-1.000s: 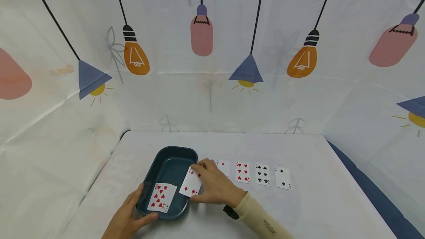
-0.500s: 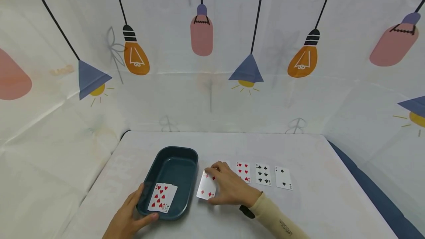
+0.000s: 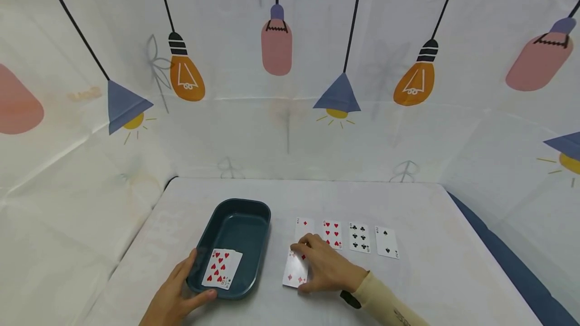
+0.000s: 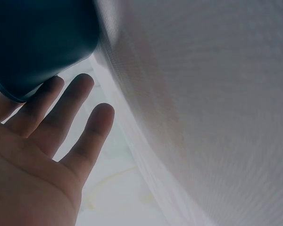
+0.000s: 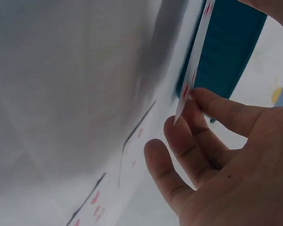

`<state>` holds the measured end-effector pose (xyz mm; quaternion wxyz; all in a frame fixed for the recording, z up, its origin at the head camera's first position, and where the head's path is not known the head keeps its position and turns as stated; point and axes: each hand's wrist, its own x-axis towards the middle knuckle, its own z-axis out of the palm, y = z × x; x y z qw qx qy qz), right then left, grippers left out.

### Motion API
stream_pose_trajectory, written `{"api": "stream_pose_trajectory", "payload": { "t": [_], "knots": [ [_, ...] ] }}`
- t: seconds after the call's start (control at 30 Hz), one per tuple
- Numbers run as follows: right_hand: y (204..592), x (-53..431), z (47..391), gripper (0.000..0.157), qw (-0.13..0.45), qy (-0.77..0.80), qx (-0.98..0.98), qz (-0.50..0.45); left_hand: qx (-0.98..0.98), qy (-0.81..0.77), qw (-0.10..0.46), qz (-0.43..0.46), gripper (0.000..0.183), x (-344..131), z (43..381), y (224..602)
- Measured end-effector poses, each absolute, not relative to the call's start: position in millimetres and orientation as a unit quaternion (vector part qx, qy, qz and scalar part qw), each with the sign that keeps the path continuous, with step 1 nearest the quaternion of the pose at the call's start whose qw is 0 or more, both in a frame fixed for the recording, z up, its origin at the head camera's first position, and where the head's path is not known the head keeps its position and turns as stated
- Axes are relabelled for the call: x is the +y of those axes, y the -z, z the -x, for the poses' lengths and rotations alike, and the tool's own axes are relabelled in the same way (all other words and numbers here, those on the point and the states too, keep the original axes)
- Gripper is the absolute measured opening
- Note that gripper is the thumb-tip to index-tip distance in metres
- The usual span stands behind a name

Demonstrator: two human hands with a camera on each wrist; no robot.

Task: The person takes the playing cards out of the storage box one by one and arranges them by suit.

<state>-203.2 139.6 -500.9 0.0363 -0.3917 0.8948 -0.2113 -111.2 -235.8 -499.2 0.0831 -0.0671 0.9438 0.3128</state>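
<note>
My right hand (image 3: 333, 267) pinches a playing card (image 3: 294, 271) with red diamonds, its thumb at the near edge and fingers at the far edge. In the right wrist view the card (image 5: 193, 70) appears almost edge-on between the fingertips. Just beyond it lies a two of diamonds (image 3: 304, 226). My left hand (image 3: 174, 291) rests against the near left corner of a dark teal tray (image 3: 264, 210), thumb at the near rim. The left wrist view has its fairly straight fingers (image 4: 101, 123) beside the tray wall (image 4: 52, 37). Inside the tray, a heart card (image 3: 219, 268) tops a small pile.
To the right of the two of diamonds, a row continues with a six of hearts (image 3: 333, 229), a six of clubs (image 3: 359, 238) and a two of spades (image 3: 386, 242). All lie face up on the white-covered table (image 3: 421, 286). A printed cloth wall (image 3: 290, 135) stands behind.
My right hand has moved right and nearer with the diamond card, from over the tray's right rim to the table side. The two of diamonds is uncovered. My left hand stays put.
</note>
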Motion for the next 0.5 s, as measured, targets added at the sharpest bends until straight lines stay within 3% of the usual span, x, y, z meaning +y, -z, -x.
{"api": "stream_pose_trajectory", "payload": {
  "t": [0.5],
  "knots": [
    [509.1,145.0,202.7,0.08,0.048,0.196,0.894,0.4,0.945,-0.311,0.078,0.07,0.125,-234.3,110.5,499.7]
  ]
}}
